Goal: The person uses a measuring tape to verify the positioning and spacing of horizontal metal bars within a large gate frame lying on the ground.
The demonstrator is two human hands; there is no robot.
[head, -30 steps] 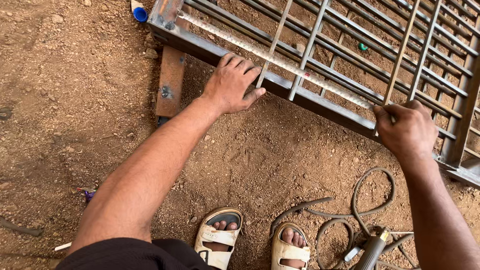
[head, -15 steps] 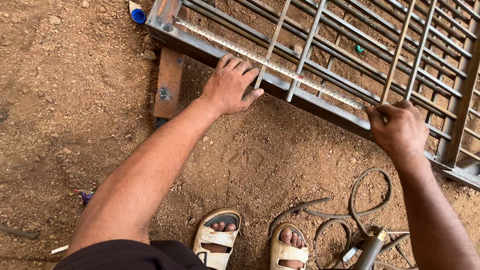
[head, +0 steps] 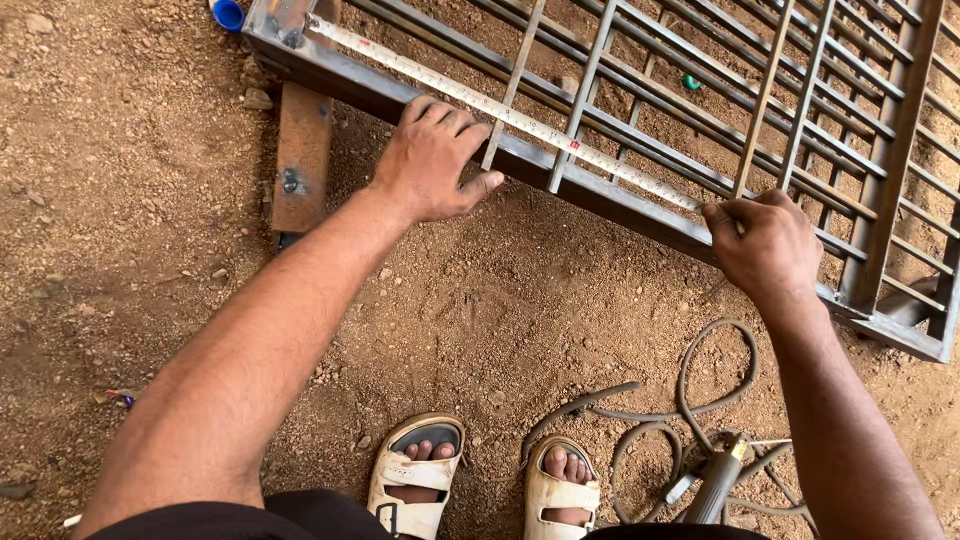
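Tape measure [head: 500, 105] lies stretched along the near rail of the metal gate [head: 850, 130], between my hands. My left hand [head: 435, 160] presses flat, fingers spread, on tape and rail; my right hand [head: 765, 245] pinches the tape's end shut. Just below it a hose [head: 700, 400] coils on dirt. Since earlier, my right hand slid left.

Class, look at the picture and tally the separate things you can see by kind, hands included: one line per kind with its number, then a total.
Hands: 2, left hand and right hand
Tape measure: 1
Metal grille frame: 1
Rusty plate: 1
Sandals: 2
Coiled hose: 1
Blue cap: 1
Total: 9
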